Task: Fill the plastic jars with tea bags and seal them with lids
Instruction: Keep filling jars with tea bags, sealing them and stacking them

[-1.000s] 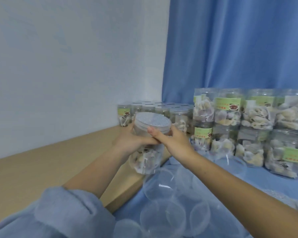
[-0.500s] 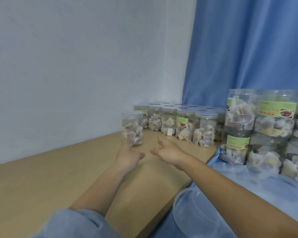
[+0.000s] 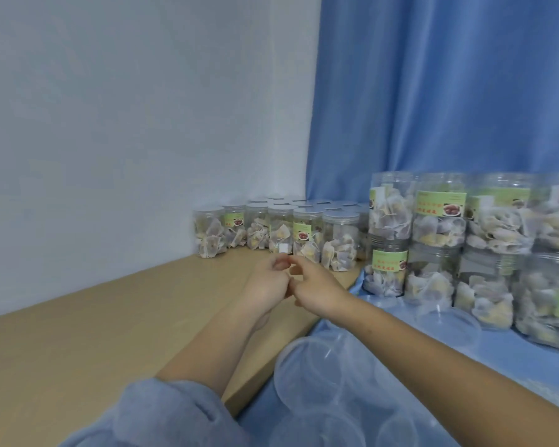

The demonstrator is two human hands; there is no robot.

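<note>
A sealed plastic jar of tea bags (image 3: 207, 235) stands at the left end of a row of several lidded jars (image 3: 339, 240) at the back of the wooden surface (image 3: 94, 333). My left hand (image 3: 267, 282) and my right hand (image 3: 317, 291) hover together in front of that row, fingers loosely curled and touching each other. Neither hand holds anything. Both hands are a short way from the nearest jars.
Larger filled jars with green labels (image 3: 439, 221) are stacked two high at the right on a blue cloth (image 3: 513, 359). Clear plastic lids or empty jars (image 3: 323, 375) lie in the foreground by my right forearm. A white wall and a blue curtain (image 3: 433, 91) close off the back.
The jar that both hands held a second ago now stands at the left end of the row. My hands have let go, drawn back and come together.
</note>
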